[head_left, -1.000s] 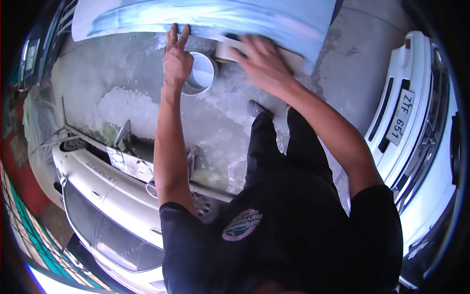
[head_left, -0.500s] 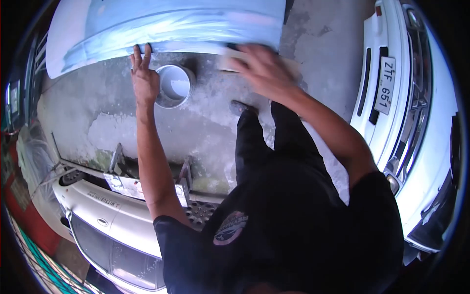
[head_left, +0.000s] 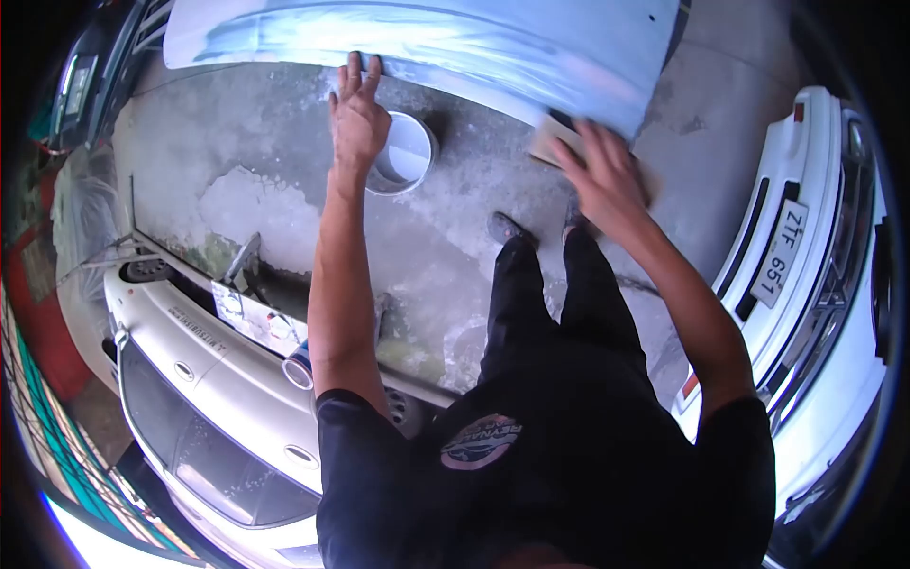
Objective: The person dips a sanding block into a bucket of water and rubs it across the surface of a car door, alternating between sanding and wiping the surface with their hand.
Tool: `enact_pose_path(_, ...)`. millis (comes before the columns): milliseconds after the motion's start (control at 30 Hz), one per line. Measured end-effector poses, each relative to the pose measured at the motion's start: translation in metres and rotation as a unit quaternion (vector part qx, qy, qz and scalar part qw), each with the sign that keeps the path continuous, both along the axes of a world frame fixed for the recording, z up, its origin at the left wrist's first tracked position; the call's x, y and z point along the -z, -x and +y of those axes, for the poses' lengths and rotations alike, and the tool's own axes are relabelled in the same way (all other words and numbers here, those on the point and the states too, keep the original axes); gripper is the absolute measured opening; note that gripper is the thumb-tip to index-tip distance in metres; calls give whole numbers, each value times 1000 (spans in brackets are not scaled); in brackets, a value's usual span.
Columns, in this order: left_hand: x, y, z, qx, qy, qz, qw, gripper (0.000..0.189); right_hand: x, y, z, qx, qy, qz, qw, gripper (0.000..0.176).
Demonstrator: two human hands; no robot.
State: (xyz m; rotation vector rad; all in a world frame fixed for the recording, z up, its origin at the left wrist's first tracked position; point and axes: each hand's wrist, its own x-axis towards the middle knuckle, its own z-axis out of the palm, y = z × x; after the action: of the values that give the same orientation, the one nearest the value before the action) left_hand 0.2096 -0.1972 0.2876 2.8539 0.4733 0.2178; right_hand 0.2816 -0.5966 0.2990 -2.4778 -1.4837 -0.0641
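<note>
A large pale blue and white car panel [head_left: 493,47] spans the top of the view, its curved lower edge towards me. My left hand [head_left: 358,123] has its fingers stretched out, with the tips resting on that edge and nothing in its grasp. Over to the right, my right hand [head_left: 605,175] grips a long beige sanding block [head_left: 548,142], held at the panel's lower edge close to its right end. The hand covers the block's middle, and its far end is blurred.
A white bucket [head_left: 408,152] of cloudy liquid stands on the stained concrete floor [head_left: 275,133], beside my left wrist. A white car with a plate [head_left: 782,251] is at the right. Another light-coloured car [head_left: 204,370] sits at the lower left, behind a metal frame [head_left: 242,256].
The whole view has shifted and turned, with the panel and bucket now further right. My right hand has slid the block slightly rightward along the edge. My left hand keeps about the same place.
</note>
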Motion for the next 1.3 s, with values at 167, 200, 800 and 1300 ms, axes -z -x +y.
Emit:
enact_pose_path(167,3,-2,12,10,34,-28,999,75,2,-7,105,-20,-48,-11,999,55)
enact_pose_path(200,4,-3,18,30,51,-30,998,74,2,-12,154,-49,-82,-10,995,51)
enact_pose_path(800,-1,0,69,30,23,-39,999,70,-11,-18,260,-63,8,27,998,69)
enact_pose_path(1300,12,5,78,21,33,-48,998,76,-7,-22,231,-100,-5,-3,995,61)
